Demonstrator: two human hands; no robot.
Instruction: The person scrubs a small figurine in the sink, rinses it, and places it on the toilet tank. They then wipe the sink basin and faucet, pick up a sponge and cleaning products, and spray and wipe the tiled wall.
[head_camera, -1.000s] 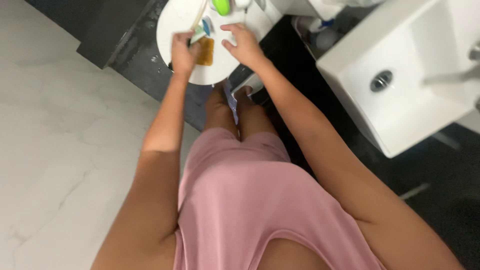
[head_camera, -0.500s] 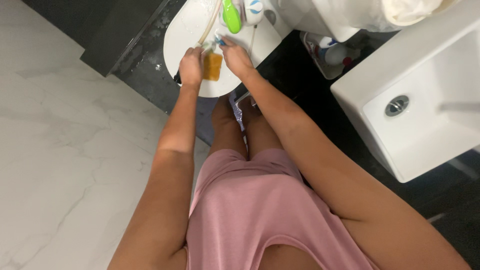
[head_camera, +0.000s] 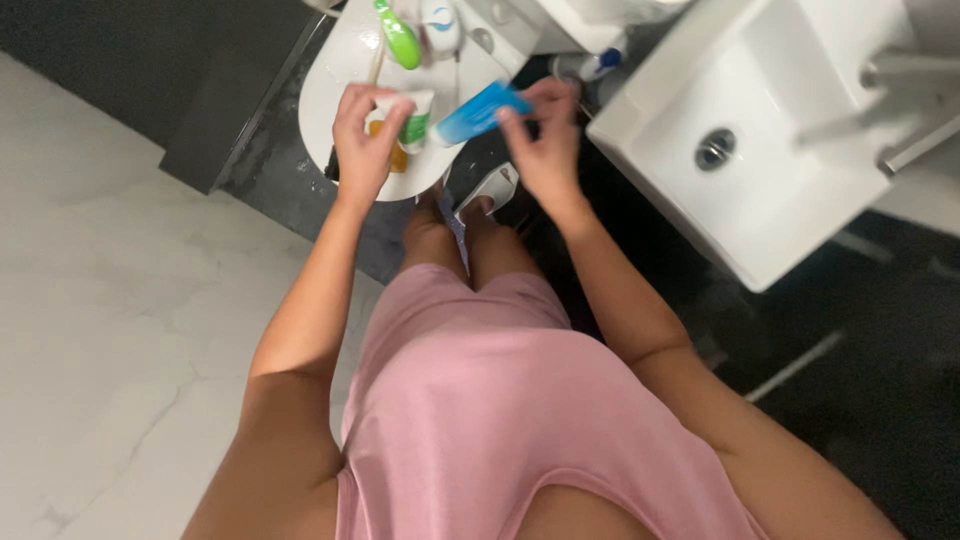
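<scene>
My left hand grips a small white tube with a green band above a round white lid. My right hand pinches the far end of a blue tube, whose pale tip points at the white tube. An orange item lies on the lid just under my left hand. Both hands are raised slightly off the lid, close together.
A green object and a white and blue container rest at the lid's far side. A white square basin with a drain stands to the right. Pale marble floor is left, dark floor right. My slippered feet stand below the lid.
My hands have lifted off the lid, each now holding a tube. The right hand has moved right with the blue tube. The view has shifted down and closer.
</scene>
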